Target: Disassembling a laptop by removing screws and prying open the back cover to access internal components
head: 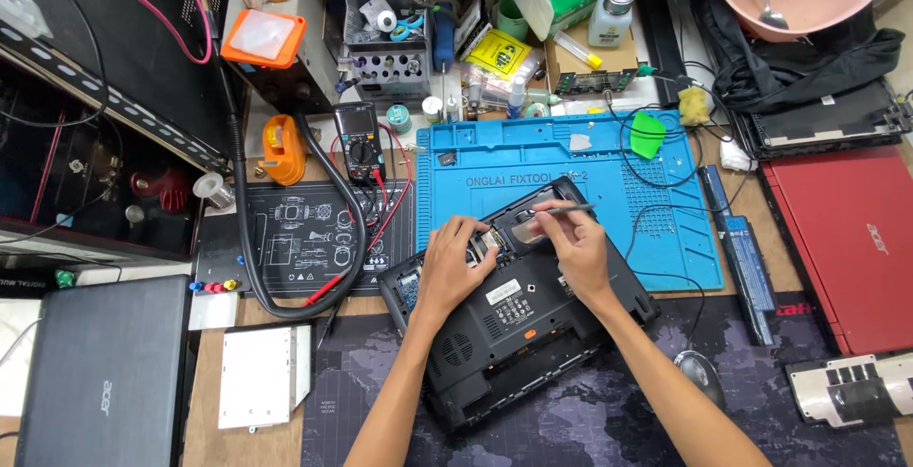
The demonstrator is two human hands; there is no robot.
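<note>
A black laptop base (504, 324) lies upside down and slanted across the blue work mat (590, 158) and the dark desk mat. My left hand (455, 262) rests on its upper left part, fingers pressing at an open compartment (521, 226). My right hand (575, 243) holds a thin metal tool (556, 210) like a pen, its shaft lying across that compartment. Which part the tool touches is too small to tell.
A red laptop (846, 248) lies at the right with a battery bar (747, 267) beside it. A closed grey laptop (105, 372) sits bottom left, a multimeter (359, 144) with leads behind. A mouse (702, 372) lies by my right forearm. Cluttered tool racks fill the back.
</note>
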